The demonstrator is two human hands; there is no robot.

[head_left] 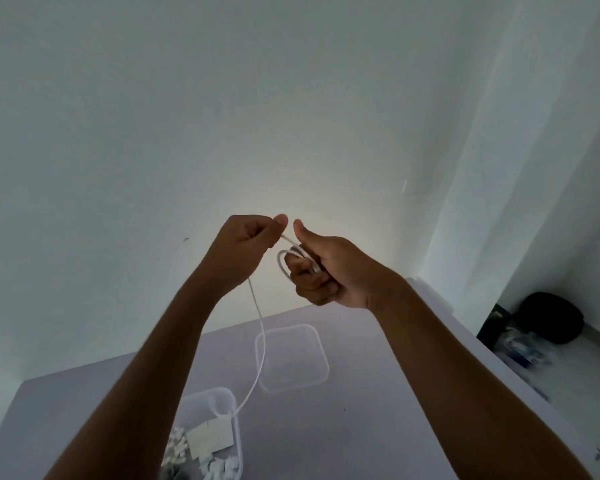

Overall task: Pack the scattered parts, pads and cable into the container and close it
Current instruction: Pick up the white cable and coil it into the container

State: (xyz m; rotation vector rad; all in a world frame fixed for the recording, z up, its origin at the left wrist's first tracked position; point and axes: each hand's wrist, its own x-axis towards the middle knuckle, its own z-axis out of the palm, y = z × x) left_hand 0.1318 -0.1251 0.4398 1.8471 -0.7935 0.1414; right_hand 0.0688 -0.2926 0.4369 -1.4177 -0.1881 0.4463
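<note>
White cable [258, 341] | coil gripped in right hand [329, 268] | left hand [243, 247] pinches strand beside it

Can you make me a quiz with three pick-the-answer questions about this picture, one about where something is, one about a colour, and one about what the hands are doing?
1. Where is the clear lid?
A. Flat on the table, beyond the container
B. Closed on the container
C. In the left hand

2. What colour is the cable?
A. Black
B. White
C. Red

3. What is the right hand doing?
A. Resting flat on the table
B. Holding the lid
C. Gripping loops of cable

Answers:
1. A: the lid lies by itself on the table, apart from the open container.
2. B: the cable hanging from the left hand is white.
3. C: coiled loops sit in the right hand's closed fingers, while the left hand pinches the strand.
</note>
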